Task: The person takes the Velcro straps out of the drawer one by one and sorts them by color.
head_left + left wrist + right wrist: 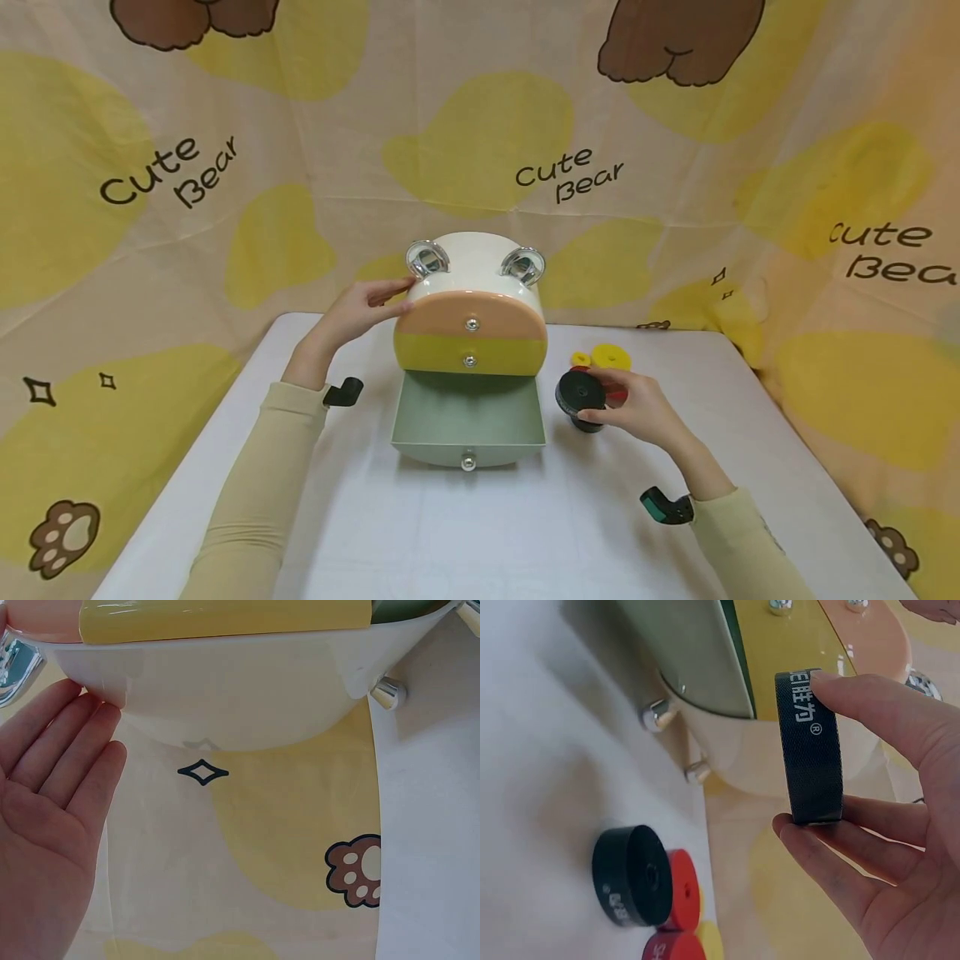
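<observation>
My right hand [639, 408] pinches a black roll of fabric strap [810, 757] with white lettering, thumb on one edge and fingers on the other. It is held above the table, to the right of a small rounded cabinet [480, 262]. The cabinet's pale green bottom drawer [467, 412] is pulled out, and no contents show in it. Orange and yellow drawers above it are closed. With nearly straight fingers, my left hand [356, 315] touches the cabinet's left side. A second black roll [630, 876] stands on the table below the held one.
Red rolls [684, 889] and yellow rolls [611, 357] sit behind the second black roll. Shiny metal eye-like rings [427, 259] stick up from the cabinet top. A patterned cloth [465, 133] hangs behind the white table [450, 533].
</observation>
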Demonstrator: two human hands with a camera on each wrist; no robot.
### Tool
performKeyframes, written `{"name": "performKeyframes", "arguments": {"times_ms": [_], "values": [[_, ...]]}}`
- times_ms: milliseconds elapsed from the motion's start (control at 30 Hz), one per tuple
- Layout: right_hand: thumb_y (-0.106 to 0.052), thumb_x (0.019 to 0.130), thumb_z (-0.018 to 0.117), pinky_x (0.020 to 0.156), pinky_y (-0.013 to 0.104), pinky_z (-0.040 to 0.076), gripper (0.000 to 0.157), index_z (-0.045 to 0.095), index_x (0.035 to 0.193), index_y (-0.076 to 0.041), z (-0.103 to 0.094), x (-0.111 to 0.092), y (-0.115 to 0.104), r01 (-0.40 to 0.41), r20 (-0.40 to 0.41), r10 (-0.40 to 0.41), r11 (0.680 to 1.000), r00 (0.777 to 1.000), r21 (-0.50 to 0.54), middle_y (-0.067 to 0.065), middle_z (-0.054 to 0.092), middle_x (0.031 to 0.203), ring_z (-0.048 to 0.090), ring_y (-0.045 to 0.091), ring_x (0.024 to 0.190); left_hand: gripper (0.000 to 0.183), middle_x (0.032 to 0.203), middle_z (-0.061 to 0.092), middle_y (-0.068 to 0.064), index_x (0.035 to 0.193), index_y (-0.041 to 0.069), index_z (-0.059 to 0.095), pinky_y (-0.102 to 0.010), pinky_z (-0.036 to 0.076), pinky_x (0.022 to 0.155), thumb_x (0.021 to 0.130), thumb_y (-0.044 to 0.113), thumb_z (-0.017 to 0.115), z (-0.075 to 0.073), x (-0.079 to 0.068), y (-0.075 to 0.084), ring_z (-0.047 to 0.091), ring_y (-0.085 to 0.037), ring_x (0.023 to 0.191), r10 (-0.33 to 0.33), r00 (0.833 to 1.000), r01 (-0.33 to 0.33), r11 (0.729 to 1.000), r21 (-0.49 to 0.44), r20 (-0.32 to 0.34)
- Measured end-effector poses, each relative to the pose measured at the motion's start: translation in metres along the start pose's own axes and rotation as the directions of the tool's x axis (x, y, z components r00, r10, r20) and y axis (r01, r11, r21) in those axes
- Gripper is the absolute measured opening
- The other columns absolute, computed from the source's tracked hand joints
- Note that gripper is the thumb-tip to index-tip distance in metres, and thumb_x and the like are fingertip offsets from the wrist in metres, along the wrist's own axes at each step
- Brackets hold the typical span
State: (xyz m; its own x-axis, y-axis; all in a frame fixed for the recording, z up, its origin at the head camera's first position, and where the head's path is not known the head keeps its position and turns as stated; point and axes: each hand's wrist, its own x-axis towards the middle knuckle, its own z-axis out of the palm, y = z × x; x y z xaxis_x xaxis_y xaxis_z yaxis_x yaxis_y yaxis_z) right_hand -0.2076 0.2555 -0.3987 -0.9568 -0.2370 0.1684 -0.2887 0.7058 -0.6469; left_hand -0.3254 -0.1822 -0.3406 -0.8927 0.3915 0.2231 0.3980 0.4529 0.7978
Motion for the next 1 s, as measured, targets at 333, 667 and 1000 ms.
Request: {"name": "performKeyframes", "arguments": {"times_ms": [333, 667, 1000], "values": [[-0.043, 0.07, 0.082, 0.082, 0.043, 0.056, 0.07, 0.06, 0.126, -0.006, -0.005, -0.013, 0.021, -0.057, -0.027, 0.055, 0.996, 0.998, -0.073, 0.016, 0.063, 0.122, 0.064, 0.027, 0.096, 0.055, 0.141, 0.051, 0.0, 0.135, 0.022, 0.055, -0.046, 0.037, 0.109, 0.085, 0.04, 0.07, 0.0, 0.0, -0.001, 0.044, -0.025, 0.134, 0.0, 1.0, 0.001, 1.0, 0.009, -0.007], [-0.04, 0.07, 0.083, 0.078, 0.039, 0.058, 0.071, 0.058, 0.126, -0.003, -0.006, -0.026, 0.047, -0.118, -0.04, 0.117, 0.992, 0.992, -0.031, 0.019, 0.064, 0.118, 0.065, 0.033, 0.098, 0.053, 0.142, 0.05, -0.005, 0.136, 0.016, 0.054, -0.047, 0.036, 0.109, 0.088, 0.032, 0.068, -0.001, -0.005, 0.014, 0.043, -0.028, 0.134, -0.005, 1.0, 0.005, 1.0, 0.009, 0.004], [-0.039, 0.071, 0.082, 0.081, 0.043, 0.057, 0.073, 0.057, 0.127, 0.0, -0.005, -0.036, 0.067, -0.178, -0.043, 0.176, 0.983, 0.983, -0.039, 0.022, 0.062, 0.121, 0.064, 0.036, 0.101, 0.052, 0.143, 0.048, -0.009, 0.137, 0.008, 0.051, -0.047, 0.036, 0.109, 0.09, 0.024, 0.067, -0.002, -0.013, 0.035, 0.042, -0.03, 0.134, -0.018, 1.0, 0.018, 1.0, 0.01, 0.018]]}}
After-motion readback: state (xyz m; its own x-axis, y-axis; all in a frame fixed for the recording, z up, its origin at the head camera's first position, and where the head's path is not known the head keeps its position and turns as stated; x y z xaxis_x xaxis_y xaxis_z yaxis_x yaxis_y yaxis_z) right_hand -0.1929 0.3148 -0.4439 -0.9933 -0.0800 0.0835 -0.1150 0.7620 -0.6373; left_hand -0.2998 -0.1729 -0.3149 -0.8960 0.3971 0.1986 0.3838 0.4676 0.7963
